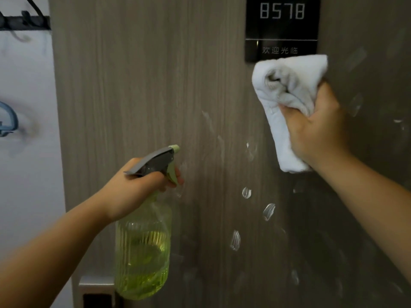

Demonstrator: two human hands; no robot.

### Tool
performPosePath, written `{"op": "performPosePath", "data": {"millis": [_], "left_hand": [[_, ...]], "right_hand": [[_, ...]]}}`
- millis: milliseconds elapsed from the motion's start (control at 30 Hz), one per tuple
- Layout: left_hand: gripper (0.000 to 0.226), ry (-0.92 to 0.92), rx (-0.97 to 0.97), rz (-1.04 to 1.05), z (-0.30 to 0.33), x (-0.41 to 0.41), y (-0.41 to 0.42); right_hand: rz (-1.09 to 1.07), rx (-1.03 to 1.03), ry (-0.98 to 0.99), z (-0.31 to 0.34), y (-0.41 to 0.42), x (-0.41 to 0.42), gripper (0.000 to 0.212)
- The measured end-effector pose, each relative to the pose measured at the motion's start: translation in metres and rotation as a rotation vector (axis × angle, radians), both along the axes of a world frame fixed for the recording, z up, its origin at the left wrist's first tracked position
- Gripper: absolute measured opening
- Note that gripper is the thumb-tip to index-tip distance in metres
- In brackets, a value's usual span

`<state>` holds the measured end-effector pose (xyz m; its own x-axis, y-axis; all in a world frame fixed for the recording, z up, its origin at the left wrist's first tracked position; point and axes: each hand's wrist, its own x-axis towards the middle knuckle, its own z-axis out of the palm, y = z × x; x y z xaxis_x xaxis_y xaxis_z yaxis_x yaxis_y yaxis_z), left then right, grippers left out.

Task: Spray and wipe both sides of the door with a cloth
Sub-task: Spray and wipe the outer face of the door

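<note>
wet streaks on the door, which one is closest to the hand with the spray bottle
The faint streak just right of the left hand on the spray bottle; the brighter ones lie further right, under the cloth.

Hotel or guesthouse doorway, black room-number plate (pixel 282 27) reading 8578 with welcome text, wood-grain door (pixel 144 85)

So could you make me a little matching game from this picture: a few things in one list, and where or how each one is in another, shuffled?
Things:
1. spray bottle
2. cloth
3. number plate
4. wet streaks

Places or states:
A. dark, fixed high on the door, showing 8578
B. white, bunched in the right hand, just below the plate
C. green and see-through, held by its neck in the left hand
D. scattered over the door between the two hands and lower down

Pairs: 1-C, 2-B, 3-A, 4-D
</note>
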<state>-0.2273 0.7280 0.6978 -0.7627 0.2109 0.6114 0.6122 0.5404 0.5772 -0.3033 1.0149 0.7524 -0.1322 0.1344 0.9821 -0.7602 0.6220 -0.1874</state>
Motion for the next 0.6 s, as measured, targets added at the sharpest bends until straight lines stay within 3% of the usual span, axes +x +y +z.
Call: {"op": "performPosePath", "data": {"millis": [200,267,367,600], "left_hand": [[0.025,-0.080,0.362,0.092,0.015,-0.020,-0.004],[0.036,-0.098,0.372,0.108,0.024,-0.016,-0.004],[0.031,-0.142,0.390,0.070,0.029,-0.006,-0.007],[0.041,-0.160,0.356,0.037,0.030,-0.002,-0.023]], "right_hand": [[-0.157,0.196,0.215,0.028,-0.053,-0.007,0.032],[-0.235,0.226,0.205,0.027,-0.070,-0.018,0.040],[-0.334,0.261,0.227,0.006,-0.088,-0.029,0.048],[-0.389,0.391,0.365,-0.069,-0.110,-0.033,0.047]]}}
